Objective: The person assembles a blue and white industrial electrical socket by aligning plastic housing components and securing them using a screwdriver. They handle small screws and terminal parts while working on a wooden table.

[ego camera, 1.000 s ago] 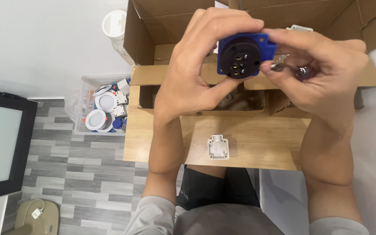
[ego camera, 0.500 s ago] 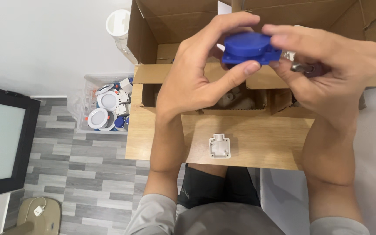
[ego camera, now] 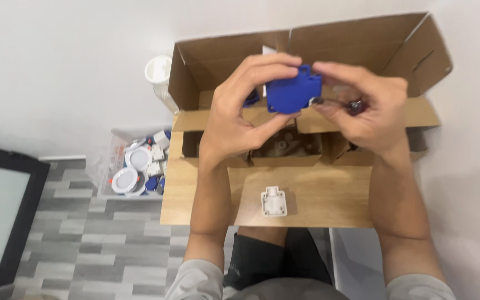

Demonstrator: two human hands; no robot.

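Turned since the earlier frame, the blue socket housing (ego camera: 293, 90) now shows its flat back instead of its round face. Grey plank floor (ego camera: 73, 250) lies to the left, white wall beyond. On the wooden tabletop (ego camera: 329, 194) sits an open cardboard box (ego camera: 356, 41) — a small white part (ego camera: 274, 201) lies nearer. Left hand (ego camera: 240, 116) is curled tight on the housing, held above the box; right hand (ego camera: 370, 108) pinches a small dark tool (ego camera: 334, 102) against the housing's edge.
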